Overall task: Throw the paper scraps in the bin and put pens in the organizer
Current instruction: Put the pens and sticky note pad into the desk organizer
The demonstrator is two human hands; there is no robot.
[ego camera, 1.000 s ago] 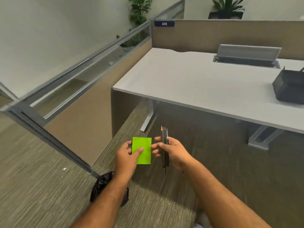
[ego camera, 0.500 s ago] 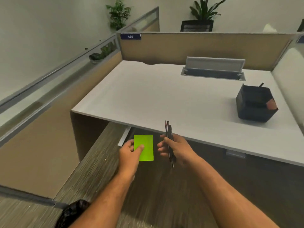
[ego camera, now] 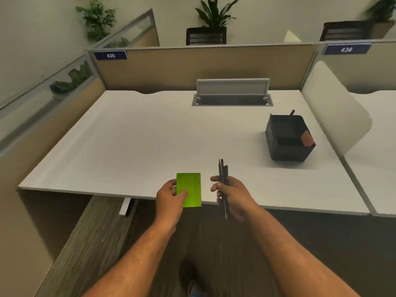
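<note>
My left hand [ego camera: 170,199] pinches a bright green paper slip [ego camera: 189,188] over the front edge of the white desk [ego camera: 150,142]. Just to its right, my right hand [ego camera: 233,196] grips a bundle of dark pens [ego camera: 222,179], tips pointing away from me. A black organizer [ego camera: 288,139] stands on the desk's right side, about an arm's reach beyond my right hand, with one pen sticking up from its back corner and a brown piece at its right edge. The bin is out of sight.
A grey cable tray with a raised lid [ego camera: 232,93] sits at the desk's back. Tan partitions [ego camera: 192,67] wall the back and left. A white divider [ego camera: 334,110] stands close to the organizer's right. Wood-grain floor lies below me.
My view has swung from the floor and bin at lower left up to the desk. Both hands, still holding the slip and the pens, now hover at the desk's front edge.
</note>
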